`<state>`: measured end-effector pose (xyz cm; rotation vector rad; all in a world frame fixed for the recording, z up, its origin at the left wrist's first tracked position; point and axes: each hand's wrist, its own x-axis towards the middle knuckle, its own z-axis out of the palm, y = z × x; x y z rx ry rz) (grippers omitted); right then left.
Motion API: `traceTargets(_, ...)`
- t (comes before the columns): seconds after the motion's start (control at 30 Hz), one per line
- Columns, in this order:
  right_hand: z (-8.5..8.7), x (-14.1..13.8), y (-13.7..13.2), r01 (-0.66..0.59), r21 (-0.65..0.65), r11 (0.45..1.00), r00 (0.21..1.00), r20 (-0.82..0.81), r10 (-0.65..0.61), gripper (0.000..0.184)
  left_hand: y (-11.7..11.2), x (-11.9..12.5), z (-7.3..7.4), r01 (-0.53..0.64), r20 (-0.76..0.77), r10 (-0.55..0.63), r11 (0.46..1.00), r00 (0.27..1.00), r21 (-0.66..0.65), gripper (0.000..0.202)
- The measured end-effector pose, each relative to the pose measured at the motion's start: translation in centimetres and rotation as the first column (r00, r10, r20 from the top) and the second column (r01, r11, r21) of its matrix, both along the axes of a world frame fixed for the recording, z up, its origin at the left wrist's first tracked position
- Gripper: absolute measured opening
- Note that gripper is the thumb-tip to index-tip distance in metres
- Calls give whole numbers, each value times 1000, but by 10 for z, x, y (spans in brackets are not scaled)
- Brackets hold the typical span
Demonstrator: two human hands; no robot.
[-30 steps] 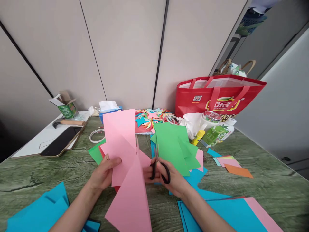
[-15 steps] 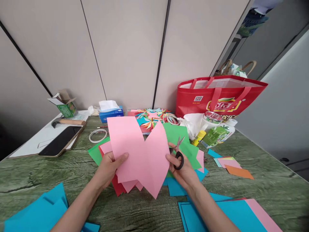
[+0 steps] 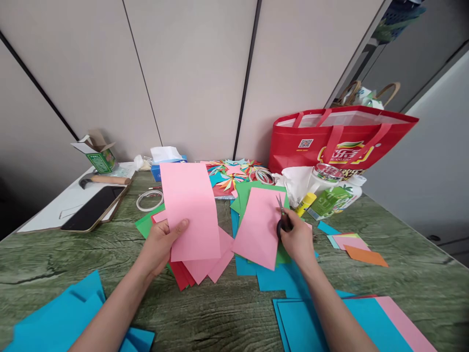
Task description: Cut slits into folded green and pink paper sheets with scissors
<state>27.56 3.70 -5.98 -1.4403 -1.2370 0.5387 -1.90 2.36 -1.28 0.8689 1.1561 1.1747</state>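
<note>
My left hand (image 3: 161, 244) pinches a pink paper strip (image 3: 190, 210) upright, thumb on its front face. In my right hand (image 3: 298, 239) are black-handled scissors (image 3: 283, 222), their blades pointing up and away. A second pink paper piece (image 3: 256, 227) lies beside that hand, over green sheets (image 3: 244, 189); whether my right fingers touch its edge I cannot tell. Below the left strip, more pink sheets (image 3: 216, 261) and red sheets (image 3: 181, 274) fan out. Blue sheets (image 3: 271, 281) lie under the green ones.
Blue paper stacks sit front left (image 3: 69, 313) and front right (image 3: 311, 318). Behind are a tape roll (image 3: 137, 201), a glue stick (image 3: 306, 204), a red bag (image 3: 293, 142) and a tissue box (image 3: 156, 172). A hammer (image 3: 110, 180) and phone (image 3: 93, 209) lie left. Paper scraps (image 3: 366, 255) lie right.
The pink sheet, cut partway and joined at the bottom before, is now two separate pieces. My right hand has moved right with the scissors, and the right piece lies apart from the left.
</note>
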Motion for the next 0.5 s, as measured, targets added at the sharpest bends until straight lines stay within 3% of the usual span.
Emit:
traceTargets(0.13,5,-2,-2,209,92,974,974,69,-216,42,-4,4,3,23,51,-22,1000,998,-19,24)
traceTargets(0.2,11,-13,-5,177,119,977,983,35,-183,41,-5,5,3,27,54,-26,999,998,-19,23)
traceTargets(0.23,13,-20,-7,124,118,985,992,2,-126,38,-5,6,2,27,54,-26,1000,998,-12,23)
traceTargets(0.27,16,-29,-10,-25,86,996,988,-148,37,35,-5,6,0,26,43,-26,1000,999,-2,23)
traceTargets(0.33,19,-46,-17,-317,6,948,847,-449,286,30,-6,8,-3,46,-44,-45,999,998,24,24)
traceTargets(0.4,20,-60,-23,-501,-22,865,700,-598,390,32,-8,12,-7,98,-168,-89,994,982,43,27)
traceTargets(0.5,16,-69,-28,-564,-52,824,643,-654,398,40,-13,20,-10,184,-261,-167,982,951,41,28)
